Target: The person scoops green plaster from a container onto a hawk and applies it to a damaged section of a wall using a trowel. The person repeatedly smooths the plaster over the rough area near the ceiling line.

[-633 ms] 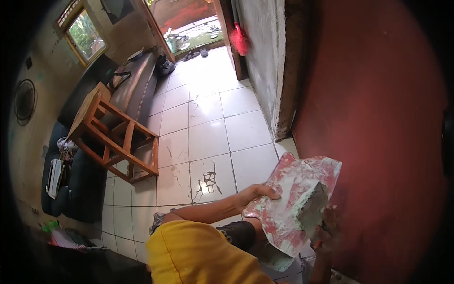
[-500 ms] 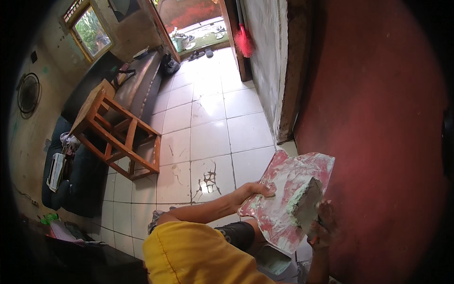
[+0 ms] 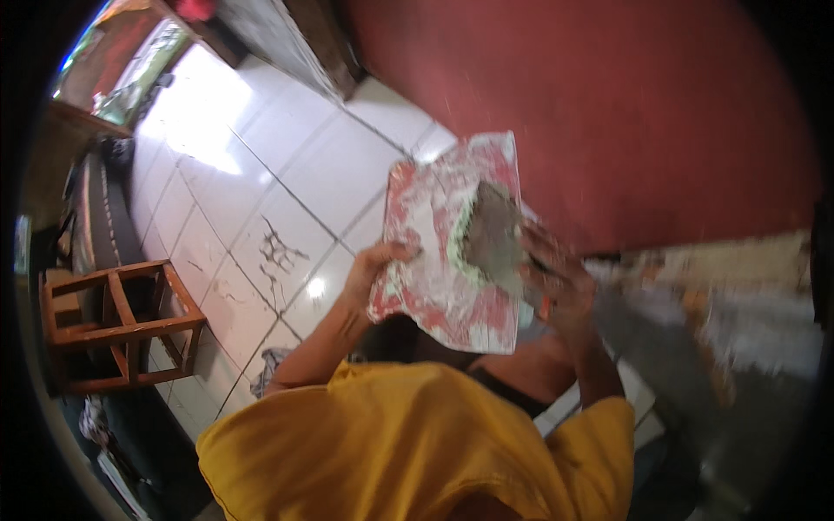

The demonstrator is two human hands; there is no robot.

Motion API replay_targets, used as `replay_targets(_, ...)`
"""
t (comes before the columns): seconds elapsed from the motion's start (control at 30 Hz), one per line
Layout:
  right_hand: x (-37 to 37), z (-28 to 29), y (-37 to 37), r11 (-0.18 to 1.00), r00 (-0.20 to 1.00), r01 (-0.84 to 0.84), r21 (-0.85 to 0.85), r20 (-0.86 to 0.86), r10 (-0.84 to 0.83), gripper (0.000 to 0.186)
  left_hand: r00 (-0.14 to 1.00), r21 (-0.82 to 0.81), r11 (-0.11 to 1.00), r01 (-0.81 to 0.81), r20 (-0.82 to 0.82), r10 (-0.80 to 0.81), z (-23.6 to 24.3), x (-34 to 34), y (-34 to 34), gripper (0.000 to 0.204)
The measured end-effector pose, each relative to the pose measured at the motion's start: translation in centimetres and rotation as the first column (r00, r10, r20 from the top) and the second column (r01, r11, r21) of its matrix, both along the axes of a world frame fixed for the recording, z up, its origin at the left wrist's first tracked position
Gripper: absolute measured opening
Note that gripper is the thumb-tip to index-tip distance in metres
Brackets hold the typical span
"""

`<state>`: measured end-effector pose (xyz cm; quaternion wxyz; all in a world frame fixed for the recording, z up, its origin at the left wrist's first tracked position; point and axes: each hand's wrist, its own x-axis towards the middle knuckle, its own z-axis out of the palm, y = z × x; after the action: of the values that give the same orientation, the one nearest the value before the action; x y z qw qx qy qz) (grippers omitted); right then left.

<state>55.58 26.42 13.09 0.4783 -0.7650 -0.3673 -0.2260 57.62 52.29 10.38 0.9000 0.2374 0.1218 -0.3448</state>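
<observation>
My left hand grips the left edge of a red board smeared with whitish material, held over my lap. My right hand is closed on a scraper, whose broad grey blade lies on the board with pale green paste along its left edge. A bit of orange shows between the right fingers, which partly hide the scraper's handle. My legs are partly visible beneath the board, behind my yellow shirt.
A wooden stool lies at left beside a dark sofa. White floor tiles lead toward a doorway at upper left. A red wall rises at right, with bare patchy material along its lower part.
My view has turned right and more downward, bringing the patchy lower wall into sight. The board now sits higher and more central in view, still held by both hands with the scraper on it.
</observation>
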Motion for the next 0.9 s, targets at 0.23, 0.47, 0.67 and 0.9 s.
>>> replay_targets(0.23,-11.8,0.6,2.1,0.948,0.977,0.17,-0.271,-0.079,-0.198,0.033,0.995,0.042,0.994,0.096,0.026,-0.098,0.0,-7.0,1.9,0.052)
replay_targets(0.47,-15.8,0.2,5.1,0.926,0.96,0.247,-0.285,-0.057,-0.274,0.029,0.981,0.242,0.95,0.196,-0.04,-0.192,-0.5,-8.9,4.9,0.059)
replay_targets(0.67,-15.6,-0.9,5.8,0.926,0.967,0.244,-0.288,0.0,-0.255,0.024,0.989,0.174,0.974,0.145,-0.008,-0.146,-0.7,-8.7,7.4,0.058)
replay_targets(0.9,-15.5,-0.9,5.3,0.837,0.958,0.234,-0.494,-0.031,-0.286,0.031,0.976,0.308,0.942,0.136,0.122,-0.181,-0.4,-7.2,8.3,0.05)
